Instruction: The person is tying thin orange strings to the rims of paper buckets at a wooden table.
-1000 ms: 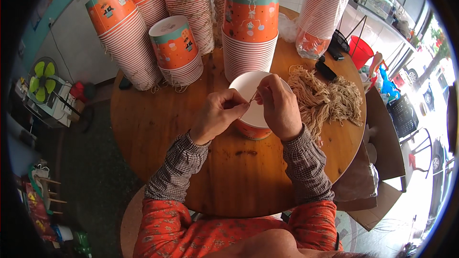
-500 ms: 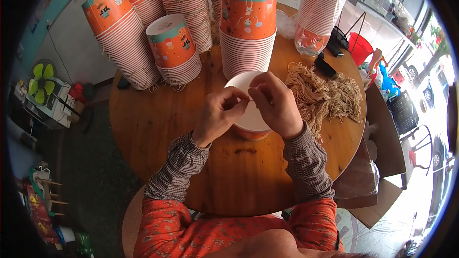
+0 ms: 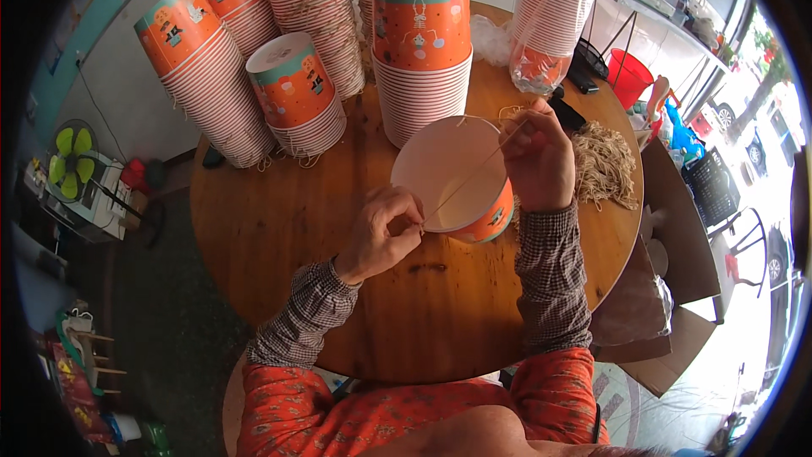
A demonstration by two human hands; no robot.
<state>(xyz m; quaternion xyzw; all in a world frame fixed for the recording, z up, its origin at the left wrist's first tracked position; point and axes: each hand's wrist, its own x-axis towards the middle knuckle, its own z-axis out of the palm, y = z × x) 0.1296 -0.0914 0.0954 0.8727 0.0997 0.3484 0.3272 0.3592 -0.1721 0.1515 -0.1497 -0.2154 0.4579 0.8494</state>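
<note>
Left fingers [image 3: 409,206] and right fingers [image 3: 533,124] — in close pinches on one thin cord [image 3: 475,173] — across an orange bucket [image 3: 492,218].

A bright red cloth top [image 3: 372,410] has little greyish patches. Wrinkly, dark-and-white cloth sleeves [image 3: 554,279] have tiny checks.

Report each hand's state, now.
Left hand: closed, pinching the thin string.
Right hand: closed, pinching the same string farther along.

Seven tub stacks [image 3: 420,34], one lone tub [image 3: 431,152], one taut string [image 3: 480,168]
</note>
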